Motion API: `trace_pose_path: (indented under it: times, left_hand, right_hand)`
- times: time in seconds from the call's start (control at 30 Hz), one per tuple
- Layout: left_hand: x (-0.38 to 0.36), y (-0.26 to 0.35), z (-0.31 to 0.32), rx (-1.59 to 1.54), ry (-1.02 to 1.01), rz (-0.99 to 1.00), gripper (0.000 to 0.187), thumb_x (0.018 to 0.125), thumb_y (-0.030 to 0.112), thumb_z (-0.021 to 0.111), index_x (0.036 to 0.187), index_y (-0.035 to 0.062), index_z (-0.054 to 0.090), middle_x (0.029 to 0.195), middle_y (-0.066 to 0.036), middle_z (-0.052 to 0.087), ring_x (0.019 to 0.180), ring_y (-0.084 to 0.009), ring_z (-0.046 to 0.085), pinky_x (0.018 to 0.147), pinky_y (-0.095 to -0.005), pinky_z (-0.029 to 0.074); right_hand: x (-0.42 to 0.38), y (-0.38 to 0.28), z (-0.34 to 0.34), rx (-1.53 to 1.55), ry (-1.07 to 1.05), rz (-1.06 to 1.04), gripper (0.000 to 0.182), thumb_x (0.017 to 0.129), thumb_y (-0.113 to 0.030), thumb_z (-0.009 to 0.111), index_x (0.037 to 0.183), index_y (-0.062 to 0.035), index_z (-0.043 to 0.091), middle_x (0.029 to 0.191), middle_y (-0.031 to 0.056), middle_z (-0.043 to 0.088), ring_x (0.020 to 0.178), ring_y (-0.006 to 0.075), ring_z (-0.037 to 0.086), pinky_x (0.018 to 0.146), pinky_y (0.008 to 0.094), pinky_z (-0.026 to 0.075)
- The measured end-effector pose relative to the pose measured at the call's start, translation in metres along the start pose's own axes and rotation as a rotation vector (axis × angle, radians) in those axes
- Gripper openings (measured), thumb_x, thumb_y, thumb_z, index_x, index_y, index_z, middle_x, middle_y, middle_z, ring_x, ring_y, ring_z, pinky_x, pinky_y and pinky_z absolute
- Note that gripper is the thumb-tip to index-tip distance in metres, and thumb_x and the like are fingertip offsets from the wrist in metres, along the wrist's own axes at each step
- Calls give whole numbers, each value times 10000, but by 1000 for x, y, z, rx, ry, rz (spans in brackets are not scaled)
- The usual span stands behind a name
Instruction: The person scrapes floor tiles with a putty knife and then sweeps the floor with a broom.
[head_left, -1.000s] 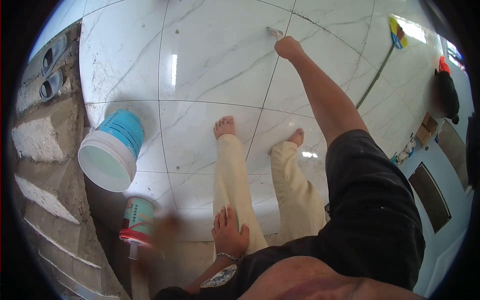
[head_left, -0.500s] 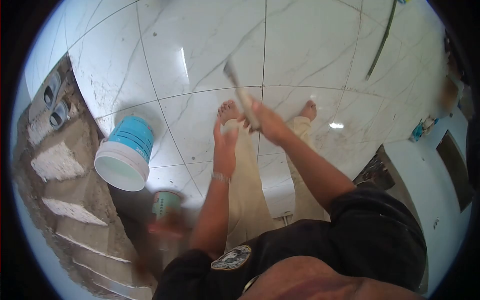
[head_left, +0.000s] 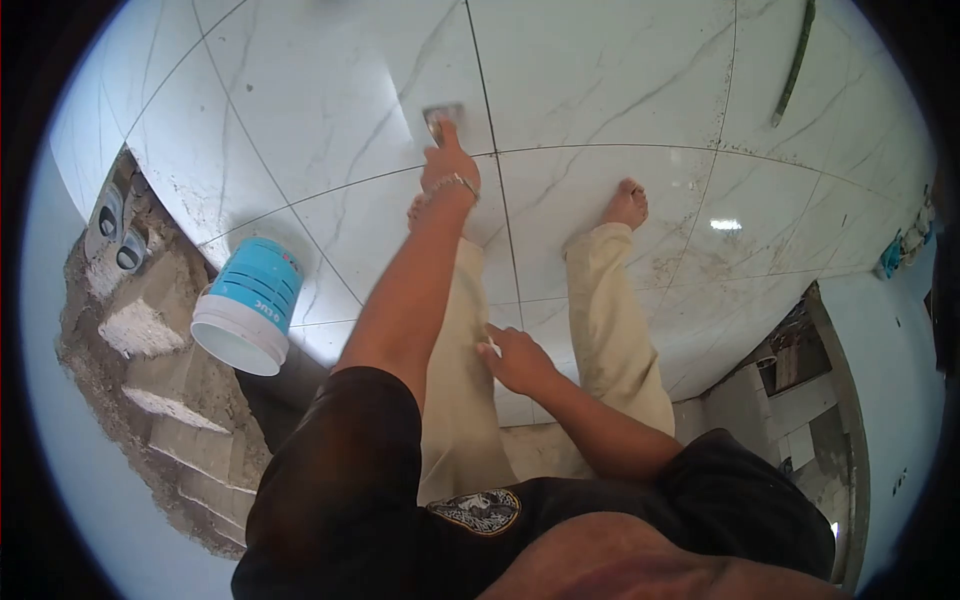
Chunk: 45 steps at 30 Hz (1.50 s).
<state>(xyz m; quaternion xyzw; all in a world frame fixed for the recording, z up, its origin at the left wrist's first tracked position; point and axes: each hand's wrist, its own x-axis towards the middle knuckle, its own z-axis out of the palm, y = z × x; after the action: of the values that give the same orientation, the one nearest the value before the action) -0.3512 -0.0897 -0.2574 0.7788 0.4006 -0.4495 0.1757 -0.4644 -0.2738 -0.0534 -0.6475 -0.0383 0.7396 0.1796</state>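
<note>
My left hand [head_left: 450,167], with a bracelet on its wrist, reaches forward over the tiled floor [head_left: 600,100]. It is closed around a scraper [head_left: 432,122], whose wide metal blade is slightly blurred and appears to be at the tile surface. The fingers hide most of the handle. My right hand [head_left: 522,362] is back by my left trouser leg [head_left: 465,400], fingers curled. A small whitish bit shows at its fingertips; I cannot make out what it is.
A blue and white bucket [head_left: 258,285] lies tilted at the left, its mouth towards me. Beside it are rough steps [head_left: 150,320] with grey sandals [head_left: 108,215]. A dark stick [head_left: 795,70] lies at the upper right. Blue and pale items [head_left: 895,255] lie by the right wall.
The scraper has passed from my right hand to my left, which has stretched forward to the floor. My right hand has drawn back towards my leg. My left arm and sleeve now cover where containers stood.
</note>
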Motion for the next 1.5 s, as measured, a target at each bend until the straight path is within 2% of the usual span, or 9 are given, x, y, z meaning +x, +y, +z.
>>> trace_pose_path:
  times: [0.13, 0.3, 0.63, 0.9, 1.0, 1.1, 1.27, 1.43, 1.5]
  left_hand:
    - [26, 32, -45, -205, -30, -4, 667, 935, 141, 421, 1527, 289, 150, 1216, -257, 532, 1070, -387, 609, 896, -465, 504]
    - [-23, 21, 7, 25, -111, 36, 695, 920, 148, 425, 1528, 316, 134, 1289, -269, 496, 1153, -416, 562, 963, -485, 458]
    - [175, 140, -218, -78, 239, 170, 533, 849, 132, 461, 1381, 151, 433, 1187, -280, 606, 1054, -430, 622, 895, -470, 521]
    - [142, 108, -176, 306, 187, 221, 569, 843, 127, 453, 1410, 97, 411, 1313, -243, 541, 1202, -386, 545, 1017, -442, 452]
    - [226, 101, -193, 181, 350, 309, 548, 883, 135, 441, 1428, 122, 381, 1315, -272, 527, 1153, -403, 582, 989, -488, 466]
    - [200, 144, -223, 202, 119, 210, 472, 933, 175, 394, 1338, -67, 389, 1172, -289, 606, 977, -417, 663, 844, -493, 554]
    - [87, 74, -63, -44, -44, 117, 519, 964, 261, 305, 1482, 244, 278, 1260, -328, 536, 1170, -447, 549, 965, -522, 452]
    - [-25, 59, -18, 208, -292, 41, 644, 927, 164, 412, 1521, 278, 191, 1264, -288, 545, 1172, -404, 564, 976, -479, 458]
    - [-24, 72, -25, 94, -103, 41, 708, 874, 109, 453, 1518, 266, 204, 1221, -297, 576, 1125, -421, 587, 951, -484, 468]
  right_hand:
    - [3, 9, -8, 296, 181, -113, 456, 921, -288, 545, 1281, -8, 553, 1017, 209, 624, 959, 359, 592, 835, 424, 468]
    - [-3, 14, -6, 22, 126, -43, 447, 912, -313, 537, 1246, -19, 574, 1023, 204, 624, 955, 368, 595, 853, 445, 477]
    - [-7, 2, -18, 122, 162, -140, 443, 880, -330, 558, 1217, -44, 581, 1043, 192, 628, 960, 386, 610, 839, 481, 490]
    - [-21, -12, -46, 313, 141, -167, 423, 890, -315, 538, 1205, -38, 594, 1011, 196, 630, 967, 364, 607, 844, 469, 480]
    - [-18, -15, -35, 353, 169, -212, 407, 890, -297, 543, 1193, -32, 600, 981, 189, 633, 962, 360, 606, 839, 465, 478]
    - [-18, -8, -38, 367, 174, -231, 400, 887, -287, 555, 1192, -33, 603, 972, 179, 634, 952, 353, 607, 833, 457, 480]
    - [-26, -9, -47, 406, 126, -200, 406, 886, -291, 565, 1205, -43, 597, 992, 172, 634, 942, 347, 610, 829, 452, 482]
    - [-32, -16, -39, 382, 72, -216, 409, 885, -285, 566, 1212, -41, 594, 1005, 177, 635, 960, 351, 616, 842, 452, 484]
    - [-27, -11, -35, 373, 73, -185, 407, 884, -276, 565, 1210, -33, 593, 1017, 183, 635, 970, 360, 617, 852, 454, 483]
